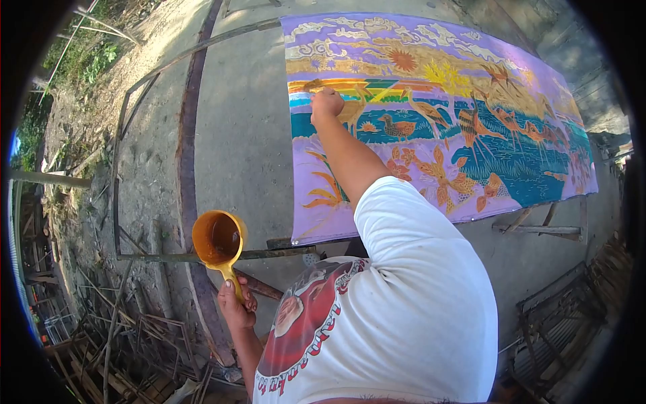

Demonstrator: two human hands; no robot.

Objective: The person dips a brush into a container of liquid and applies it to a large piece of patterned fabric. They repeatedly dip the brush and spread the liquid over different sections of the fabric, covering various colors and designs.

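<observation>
I logged: left hand (235, 306) clamped on dipper (217, 239) handle, apart from painted cloth (471, 101); right hand (328, 104), fisted, touching cloth.

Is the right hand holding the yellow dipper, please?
No, the left hand holds the yellow dipper; the right hand is at the painted cloth.

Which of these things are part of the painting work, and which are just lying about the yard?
In use: painted cloth; orange dipper of brown liquid, held in the left hand; right hand, curled against the cloth; metal frame.
Lying about: scrap wood pile; metal grating.
</observation>
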